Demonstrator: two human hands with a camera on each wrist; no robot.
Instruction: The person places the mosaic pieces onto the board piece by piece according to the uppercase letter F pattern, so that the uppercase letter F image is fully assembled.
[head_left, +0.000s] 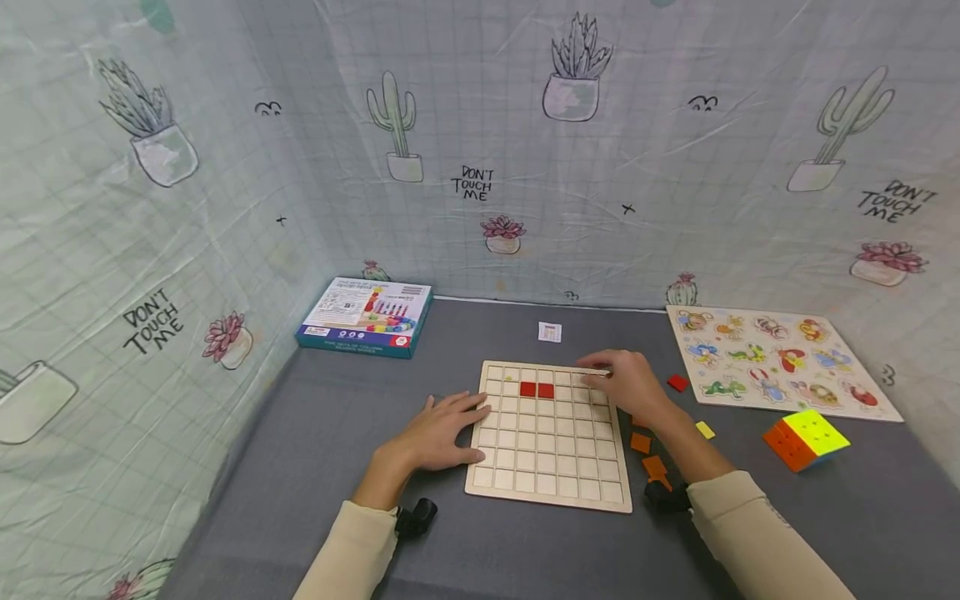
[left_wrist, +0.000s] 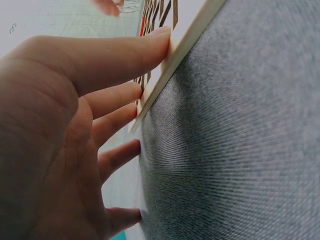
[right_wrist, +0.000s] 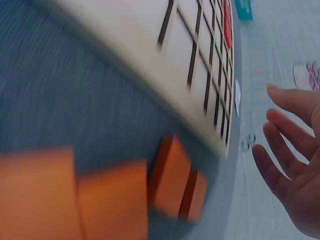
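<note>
A pale wooden grid board [head_left: 551,462] lies flat on the grey table, with two red square tiles [head_left: 546,391] side by side in a cell row near its far edge. My left hand [head_left: 438,433] rests at the board's left side, fingers spread; in the left wrist view its thumb [left_wrist: 125,52] touches the rim. Over the far right corner of the board hovers my right hand [head_left: 633,385]. The right wrist view shows its fingers [right_wrist: 290,140] loosely bent, with nothing visible between them. Several orange tiles [head_left: 654,467] lie beside the board's right edge, partly under the right forearm.
Right of the right arm lie a red tile [head_left: 677,382], a yellow tile [head_left: 705,430], a puzzle cube [head_left: 806,440] and an insect picture board [head_left: 780,360]. A flat box [head_left: 366,317] stands at the back left. Behind the grid board is a small white card [head_left: 550,332].
</note>
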